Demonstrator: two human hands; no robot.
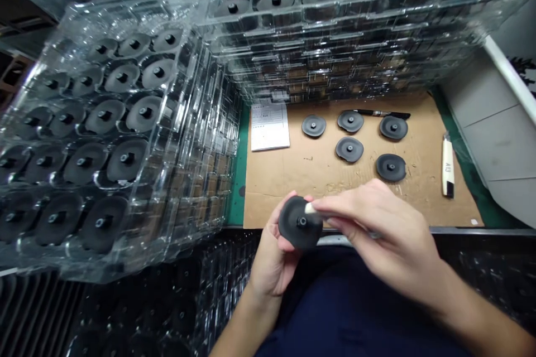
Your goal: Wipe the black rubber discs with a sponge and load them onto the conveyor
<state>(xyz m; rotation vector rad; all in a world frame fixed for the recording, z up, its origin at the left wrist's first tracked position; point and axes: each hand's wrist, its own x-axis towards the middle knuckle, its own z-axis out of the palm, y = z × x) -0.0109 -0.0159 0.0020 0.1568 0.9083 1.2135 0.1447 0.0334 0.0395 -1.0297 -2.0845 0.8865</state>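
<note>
My left hand (274, 256) grips a dark grey round disc with a small central stub (300, 223) by its edge, the stub facing up toward me. Over the disc's right side, my right hand (381, 228) pinches a small cream-coloured piece (310, 208) whose tip meets the disc's upper edge. The rest of that piece is hidden by the fingers, and its kind does not show. Several similar discs lie apart on the cardboard beyond my hands, among them one disc (391, 168) close above my right hand.
Stacked clear plastic trays filled with discs stand at the left (180, 122) and the back (335, 39). On the cardboard (288, 178) lie a printed paper pad (270, 127), a black marker (377, 114) and a cream-handled tool marked A13 (448, 167). A pale side wall rises at right.
</note>
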